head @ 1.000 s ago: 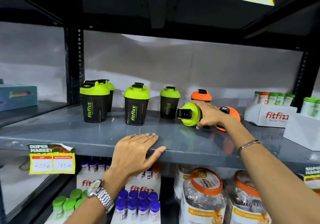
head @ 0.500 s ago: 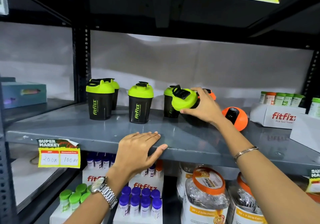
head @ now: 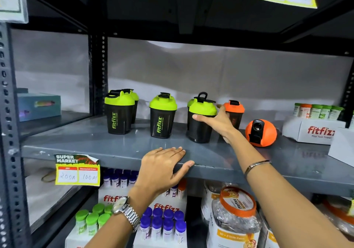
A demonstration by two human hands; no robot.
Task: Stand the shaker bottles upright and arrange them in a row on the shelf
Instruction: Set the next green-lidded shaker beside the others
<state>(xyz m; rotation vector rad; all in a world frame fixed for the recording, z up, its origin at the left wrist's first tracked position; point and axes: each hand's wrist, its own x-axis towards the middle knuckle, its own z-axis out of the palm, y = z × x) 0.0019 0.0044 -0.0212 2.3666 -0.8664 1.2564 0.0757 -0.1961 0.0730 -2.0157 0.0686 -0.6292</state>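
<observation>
On the grey shelf stand black shaker bottles with green lids: one at the left with another close behind it, one in the middle. My right hand grips a third green-lidded bottle, which stands upright; another green lid peeks out behind it. An orange-lidded bottle stands just behind my hand. A second orange-lidded bottle lies on its side to the right, lid facing me. My left hand rests flat on the shelf's front edge, holding nothing.
White fitfizz boxes with small tubes sit at the right end of the shelf. A teal box lies on the neighbouring shelf at left. Jars and tube packs fill the shelf below. A yellow price tag hangs from the shelf edge.
My right hand has tipped the green-lidded bottle from lying on its side to standing upright, in line with the other green ones. My left hand has stayed on the shelf edge.
</observation>
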